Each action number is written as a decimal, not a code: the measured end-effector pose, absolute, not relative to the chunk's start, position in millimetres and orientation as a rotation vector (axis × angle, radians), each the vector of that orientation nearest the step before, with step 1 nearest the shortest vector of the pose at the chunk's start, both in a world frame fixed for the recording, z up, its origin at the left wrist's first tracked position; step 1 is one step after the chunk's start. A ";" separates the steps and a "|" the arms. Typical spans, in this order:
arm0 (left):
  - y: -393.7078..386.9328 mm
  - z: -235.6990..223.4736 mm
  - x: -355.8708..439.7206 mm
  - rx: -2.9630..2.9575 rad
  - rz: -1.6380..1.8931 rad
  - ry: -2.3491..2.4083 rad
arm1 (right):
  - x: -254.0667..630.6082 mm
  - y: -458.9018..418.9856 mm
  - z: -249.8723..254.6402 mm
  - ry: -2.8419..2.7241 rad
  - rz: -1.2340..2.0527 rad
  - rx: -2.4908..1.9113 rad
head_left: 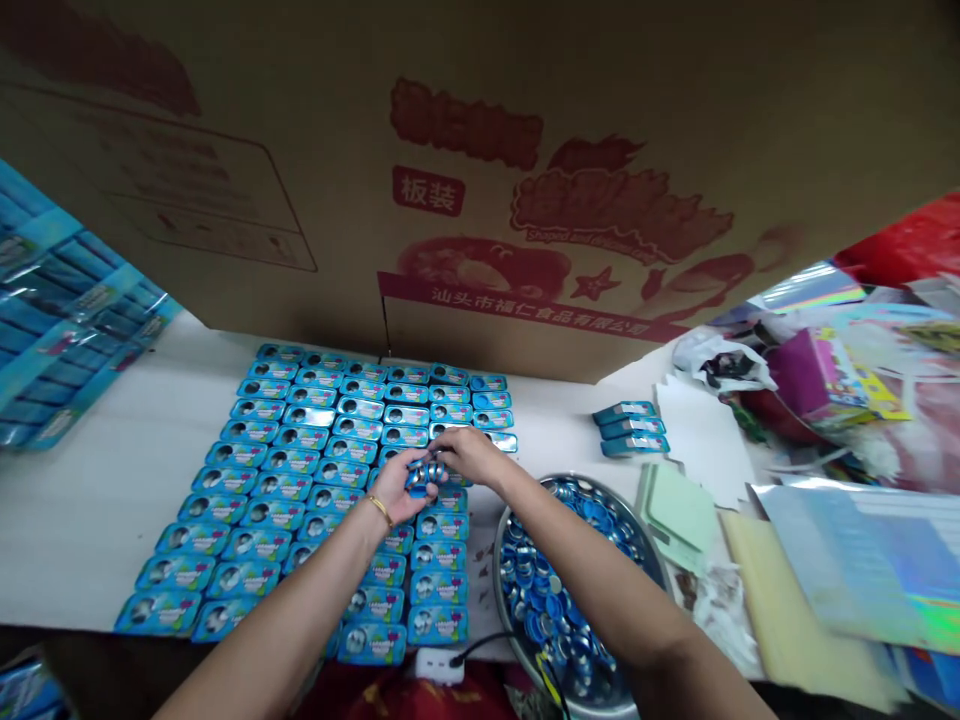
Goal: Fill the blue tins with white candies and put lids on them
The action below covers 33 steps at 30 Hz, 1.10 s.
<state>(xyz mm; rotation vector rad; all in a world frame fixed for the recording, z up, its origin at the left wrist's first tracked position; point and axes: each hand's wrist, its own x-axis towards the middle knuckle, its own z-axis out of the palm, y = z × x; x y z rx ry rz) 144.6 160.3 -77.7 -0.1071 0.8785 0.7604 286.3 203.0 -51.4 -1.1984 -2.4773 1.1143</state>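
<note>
My left hand (401, 487), with a gold bracelet (381, 511) at its wrist, cups several small round blue-and-silver metal caps (425, 474) in its palm. Bent over them from the right is my right hand (469, 453), its fingers drawn together at the edge of the pile. What its fingertips pinch is too small to tell. Beneath both hands lie rows of flat blue rectangular tins (274, 515), many with a round silver spot at the left end. More loose caps fill a round steel basin (499, 560) under my right forearm.
A large printed cardboard box (480, 300) stands behind the rows. Blue packs (67, 300) are stacked at left. Three tins (634, 428) stand right of the rows, near a pale green box (679, 510) and heaped packaging (832, 380). A white socket block (440, 665) lies at the front edge.
</note>
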 end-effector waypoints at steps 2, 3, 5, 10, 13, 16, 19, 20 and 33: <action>157.4 -77.6 147.8 -0.088 0.729 0.854 | 294.9 204.9 -59.2 -2.307 1.154 -1.323; 156.1 -77.5 148.2 -0.073 0.718 0.838 | 303.3 209.0 -63.2 -2.170 1.184 -1.391; 153.7 -77.9 146.6 -0.045 0.710 0.808 | 324.2 221.1 -70.4 -1.845 1.202 -1.562; 148.5 -81.0 137.5 -0.043 0.742 0.781 | 358.2 250.8 -86.6 -1.739 0.992 -1.893; 144.1 -79.6 133.7 -0.051 0.757 0.797 | 357.0 257.1 -95.4 -1.803 0.968 -1.965; 139.5 -78.0 130.5 -0.057 0.779 0.831 | 354.2 256.7 -100.1 -1.837 0.944 -2.057; 135.6 -78.8 127.7 -0.056 0.795 0.841 | 353.7 255.5 -98.6 -1.919 0.879 -2.092; 134.6 -79.1 127.1 -0.060 0.797 0.833 | 352.9 255.6 -96.8 -1.973 0.857 -2.090; 144.9 -67.0 127.8 -0.187 0.845 0.734 | 312.9 295.9 -88.1 -2.417 0.757 -2.415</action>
